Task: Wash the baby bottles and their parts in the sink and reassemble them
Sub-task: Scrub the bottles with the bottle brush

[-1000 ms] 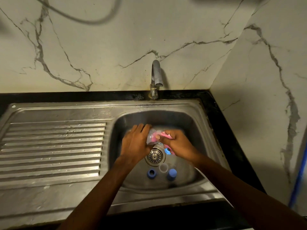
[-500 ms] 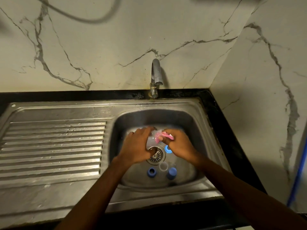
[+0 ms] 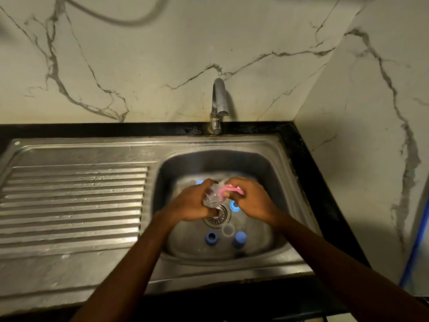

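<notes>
Over the middle of the steel sink basin (image 3: 274,173), my left hand (image 3: 192,203) grips a clear baby bottle part (image 3: 212,196). My right hand (image 3: 253,201) holds a pink scrubber (image 3: 232,189) pressed against that clear part. On the basin floor lie a blue ring (image 3: 234,205) beside the drain (image 3: 217,217), a blue collar (image 3: 211,238), a blue cap (image 3: 239,239) and a clear round piece (image 3: 228,229). Another blue piece (image 3: 199,182) peeks out behind my left hand.
The tap (image 3: 219,103) stands at the back of the basin, with no water visibly running. A ribbed steel drainboard (image 3: 74,201) stretches to the left. Marble walls rise behind and to the right, and a blue pipe (image 3: 415,247) runs down the far right.
Both hands have shifted slightly toward the back of the basin while rubbing, uncovering the blue ring by the drain and a blue piece at the back.
</notes>
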